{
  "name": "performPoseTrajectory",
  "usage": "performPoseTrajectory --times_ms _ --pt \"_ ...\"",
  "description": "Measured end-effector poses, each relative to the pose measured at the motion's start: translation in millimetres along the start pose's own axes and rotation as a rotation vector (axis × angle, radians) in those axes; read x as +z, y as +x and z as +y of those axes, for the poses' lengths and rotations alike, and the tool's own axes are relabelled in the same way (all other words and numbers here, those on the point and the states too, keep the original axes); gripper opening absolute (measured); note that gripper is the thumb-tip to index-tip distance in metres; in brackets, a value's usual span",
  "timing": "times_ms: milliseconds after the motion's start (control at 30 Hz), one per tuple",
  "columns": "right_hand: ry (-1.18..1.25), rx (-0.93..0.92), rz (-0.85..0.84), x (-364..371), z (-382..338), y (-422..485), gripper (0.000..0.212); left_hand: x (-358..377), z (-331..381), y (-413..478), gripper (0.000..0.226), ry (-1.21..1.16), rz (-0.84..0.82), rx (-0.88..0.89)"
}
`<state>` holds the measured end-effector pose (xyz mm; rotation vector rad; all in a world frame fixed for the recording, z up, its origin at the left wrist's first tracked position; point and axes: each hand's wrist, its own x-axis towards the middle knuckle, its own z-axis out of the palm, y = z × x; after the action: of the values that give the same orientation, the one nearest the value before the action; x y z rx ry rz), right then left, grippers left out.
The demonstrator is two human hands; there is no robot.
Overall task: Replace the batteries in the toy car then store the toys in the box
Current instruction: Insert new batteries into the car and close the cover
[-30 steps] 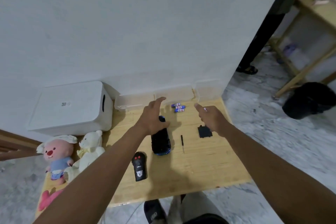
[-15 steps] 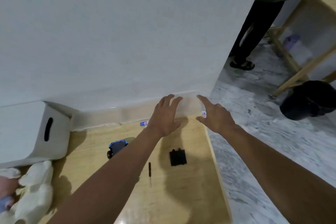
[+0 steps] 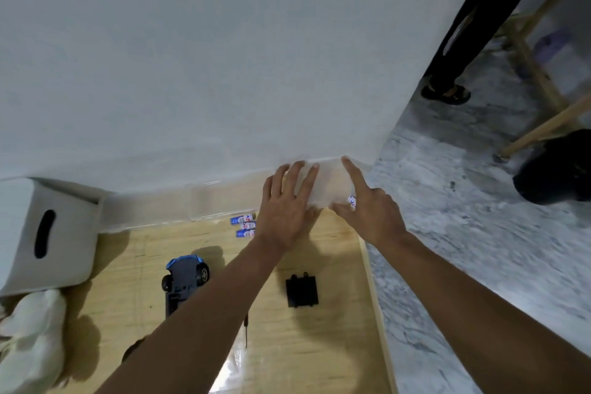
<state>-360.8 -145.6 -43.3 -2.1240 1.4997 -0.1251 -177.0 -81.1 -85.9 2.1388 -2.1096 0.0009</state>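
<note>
The blue toy car (image 3: 185, 278) lies upside down on the wooden table (image 3: 335, 345). Its black battery cover (image 3: 302, 290) sits apart to the right, and a thin screwdriver (image 3: 245, 333) lies below my left forearm. Three blue-and-white batteries (image 3: 243, 225) rest near the wall. My left hand (image 3: 287, 208) lies flat with spread fingers on a small clear plastic container (image 3: 329, 189) at the table's far right corner. My right hand (image 3: 371, 214) touches the same container, index finger stretched out, pinching a battery (image 3: 351, 201). The white storage box (image 3: 38, 233) stands at the left.
A white plush toy (image 3: 32, 339) lies below the storage box. Two more clear containers (image 3: 153, 211) line the wall. A dark remote (image 3: 131, 352) peeks from under my left arm. The table's right edge (image 3: 374, 297) drops to marble floor, where a person's legs (image 3: 446, 94) and a black bag (image 3: 556, 166) are.
Both hands have reached forward and to the right, from above the car and batteries to the clear container at the corner. My view has swung right and closer with them.
</note>
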Motion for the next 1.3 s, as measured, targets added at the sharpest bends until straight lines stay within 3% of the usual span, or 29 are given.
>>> performPoseTrajectory --times_ms 167,500,767,833,933,1067,1133,1300 --pt "0.046 0.02 -0.009 2.1 3.3 2.8 0.09 -0.1 -2.7 2.1 0.071 0.025 0.007 0.018" --pt "0.426 -0.014 -0.162 -7.7 28.5 13.5 0.087 -11.5 -5.9 1.8 0.068 0.032 -0.052 0.05" --pt "0.365 0.06 -0.023 4.4 24.6 7.8 0.079 -37.6 -18.2 5.4 0.069 -0.214 -0.171 0.069" --pt "0.344 0.057 0.003 4.4 21.1 4.8 0.079 -45.8 -17.2 2.4 0.062 -0.277 -0.081 -0.003" --pt "0.288 0.023 0.059 6.9 18.9 1.1 0.082 -55.4 -6.9 0.9 0.041 -0.409 0.208 -0.156" --pt "0.253 0.024 0.062 13.3 18.8 -0.9 0.075 -61.4 3.0 4.5 0.019 -0.636 0.322 -0.271" --pt "0.238 0.024 0.064 15.2 19.1 -1.9 0.073 -58.5 2.9 1.7 0.028 -0.591 0.344 -0.206" --pt "0.202 0.033 0.058 16.4 17.9 -5.5 0.071 -42.6 -3.1 -12.4 0.089 -0.356 0.161 -0.107"
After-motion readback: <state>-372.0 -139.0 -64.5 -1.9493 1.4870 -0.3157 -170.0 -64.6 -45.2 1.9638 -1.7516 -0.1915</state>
